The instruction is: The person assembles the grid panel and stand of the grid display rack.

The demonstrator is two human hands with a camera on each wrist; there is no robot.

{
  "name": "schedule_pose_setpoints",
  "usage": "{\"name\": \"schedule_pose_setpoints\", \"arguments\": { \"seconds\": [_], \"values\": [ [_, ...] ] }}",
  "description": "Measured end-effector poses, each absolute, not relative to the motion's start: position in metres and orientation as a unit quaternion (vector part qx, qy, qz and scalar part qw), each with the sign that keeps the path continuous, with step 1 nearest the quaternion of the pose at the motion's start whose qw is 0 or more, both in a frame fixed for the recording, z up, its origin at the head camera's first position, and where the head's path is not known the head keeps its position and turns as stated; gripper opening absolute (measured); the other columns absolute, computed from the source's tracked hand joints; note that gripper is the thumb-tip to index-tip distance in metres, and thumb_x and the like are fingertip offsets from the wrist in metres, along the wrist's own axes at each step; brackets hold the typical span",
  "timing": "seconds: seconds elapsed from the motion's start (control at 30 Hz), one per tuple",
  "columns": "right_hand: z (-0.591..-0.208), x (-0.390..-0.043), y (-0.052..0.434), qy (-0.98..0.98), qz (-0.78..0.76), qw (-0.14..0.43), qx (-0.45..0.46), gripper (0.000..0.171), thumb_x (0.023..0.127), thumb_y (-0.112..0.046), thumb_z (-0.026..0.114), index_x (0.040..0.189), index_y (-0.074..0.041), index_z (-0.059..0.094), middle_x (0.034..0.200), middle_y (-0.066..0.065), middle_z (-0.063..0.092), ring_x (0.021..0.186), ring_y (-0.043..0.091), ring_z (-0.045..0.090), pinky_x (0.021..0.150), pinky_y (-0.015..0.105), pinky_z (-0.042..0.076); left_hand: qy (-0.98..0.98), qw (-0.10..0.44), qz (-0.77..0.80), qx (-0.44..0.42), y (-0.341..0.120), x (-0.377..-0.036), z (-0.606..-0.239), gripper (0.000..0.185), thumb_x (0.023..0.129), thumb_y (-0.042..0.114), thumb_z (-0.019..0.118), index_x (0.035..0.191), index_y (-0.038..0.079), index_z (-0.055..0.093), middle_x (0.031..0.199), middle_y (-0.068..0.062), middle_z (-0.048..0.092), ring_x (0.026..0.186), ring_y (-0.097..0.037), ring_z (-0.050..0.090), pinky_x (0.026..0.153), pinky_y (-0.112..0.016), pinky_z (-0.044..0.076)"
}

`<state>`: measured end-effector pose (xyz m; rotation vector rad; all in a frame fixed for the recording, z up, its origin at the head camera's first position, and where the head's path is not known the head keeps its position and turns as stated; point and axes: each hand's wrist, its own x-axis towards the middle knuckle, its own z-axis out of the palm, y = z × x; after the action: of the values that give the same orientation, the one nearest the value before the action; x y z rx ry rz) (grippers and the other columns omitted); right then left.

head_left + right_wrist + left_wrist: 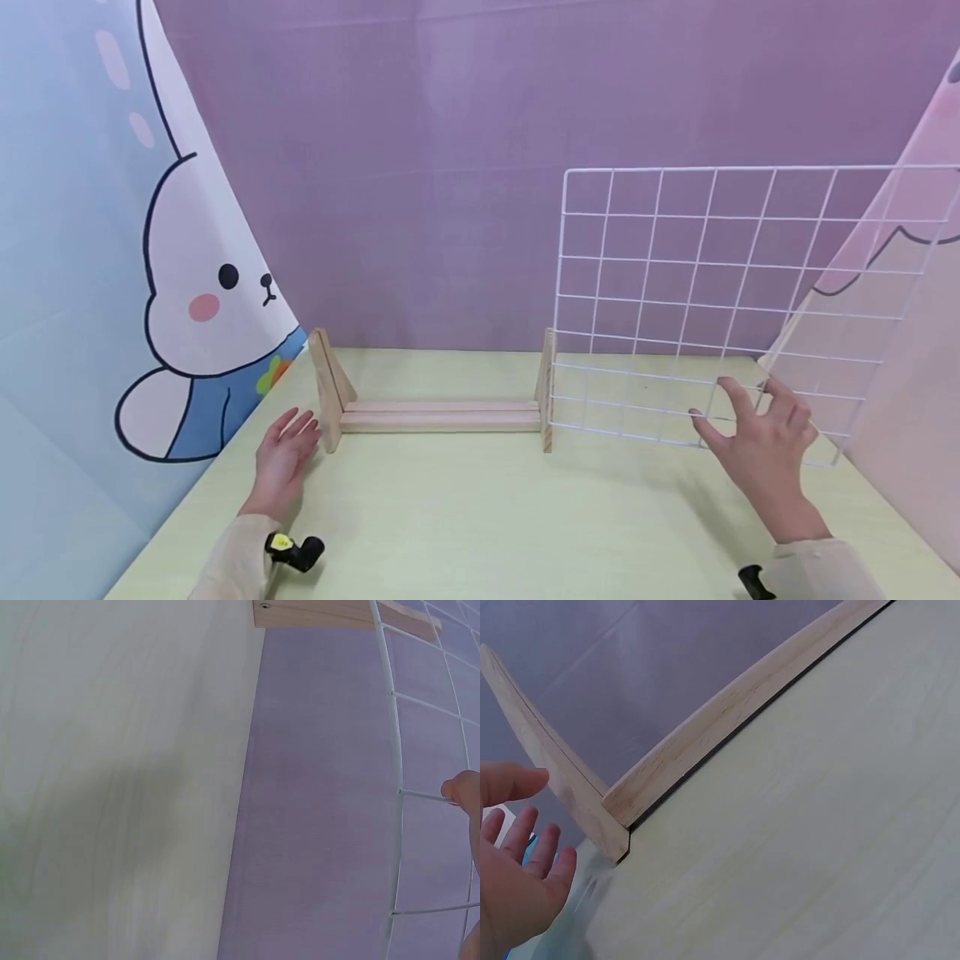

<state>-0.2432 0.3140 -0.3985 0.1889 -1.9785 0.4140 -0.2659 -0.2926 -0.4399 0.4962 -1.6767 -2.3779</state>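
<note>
My right hand [768, 450] grips the lower part of a white wire grid panel [716, 168], with thumb and fingers at its wires. The panel stands tilted at the right, its lower left corner overlapping the right end of a wooden rack [442, 422] in the head view. In the right wrist view, fingertips [459, 787] meet a cross wire of the panel. My left hand [281, 467] holds nothing; its fingers are relaxed, palm turned inward, beside the rack's left upright [327, 392]. The left wrist view shows the rack's slat [712, 735] just past the fingers.
The rack stands on a pale wood-grain table [450, 517] near its back edge. Behind hangs a purple cloth backdrop [375, 167], with a cartoon rabbit print [202, 250] at the left and a pink side sheet [915, 350] at the right.
</note>
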Motion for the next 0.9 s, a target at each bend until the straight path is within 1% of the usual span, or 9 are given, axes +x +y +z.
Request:
{"name": "schedule_pose_setpoints", "arguments": {
  "seconds": [0.17,0.3,0.57,0.67,0.9],
  "values": [
    [-0.402,-0.243,0.317,-0.833,0.178,0.519,0.076,0.075,0.086,-0.08,0.041,0.117,-0.013,0.055,0.118,0.037,0.035,0.102,0.058,0.03,0.068,0.069,0.026,-0.585,0.082,-0.791,0.158,-0.289,-0.275,-0.442,0.078,0.098,-0.004,0.052,0.16,0.014,0.01,0.164,-0.012,0.02,0.146,-0.024,0.03,0.111,-0.031,0.036],
    [-0.407,-0.244,0.318,-0.835,0.176,0.516,0.077,0.076,0.086,-0.08,0.041,0.117,-0.013,0.055,0.117,0.036,0.035,0.1,0.057,0.029,0.066,0.068,0.026,-0.595,0.077,-0.785,0.154,-0.285,-0.281,-0.446,0.082,0.095,-0.006,0.055,0.161,0.014,0.009,0.164,-0.012,0.018,0.146,-0.026,0.028,0.114,-0.035,0.033],
    [-0.41,-0.243,0.319,-0.841,0.184,0.503,0.071,0.079,0.085,-0.081,0.04,0.117,-0.011,0.056,0.118,0.035,0.034,0.1,0.057,0.028,0.067,0.068,0.025,-0.614,0.082,-0.772,0.146,-0.282,-0.292,-0.453,0.081,0.094,-0.009,0.055,0.16,0.012,0.014,0.162,-0.017,0.023,0.144,-0.029,0.028,0.116,-0.041,0.028],
    [-0.41,-0.244,0.319,-0.842,0.183,0.503,0.072,0.08,0.085,-0.082,0.039,0.117,-0.011,0.056,0.118,0.035,0.034,0.1,0.057,0.029,0.067,0.068,0.025,-0.621,0.085,-0.765,0.151,-0.281,-0.294,-0.454,0.079,0.093,-0.009,0.055,0.16,0.011,0.017,0.161,-0.017,0.025,0.143,-0.029,0.03,0.116,-0.04,0.029],
    [-0.411,-0.246,0.319,-0.837,0.177,0.511,0.078,0.08,0.085,-0.082,0.039,0.117,-0.011,0.056,0.119,0.035,0.035,0.099,0.056,0.03,0.065,0.066,0.024,-0.654,0.097,-0.733,0.159,-0.281,-0.296,-0.456,0.075,0.093,-0.007,0.057,0.158,0.009,0.023,0.158,-0.019,0.03,0.138,-0.029,0.034,0.11,-0.035,0.037]
  ]
}}
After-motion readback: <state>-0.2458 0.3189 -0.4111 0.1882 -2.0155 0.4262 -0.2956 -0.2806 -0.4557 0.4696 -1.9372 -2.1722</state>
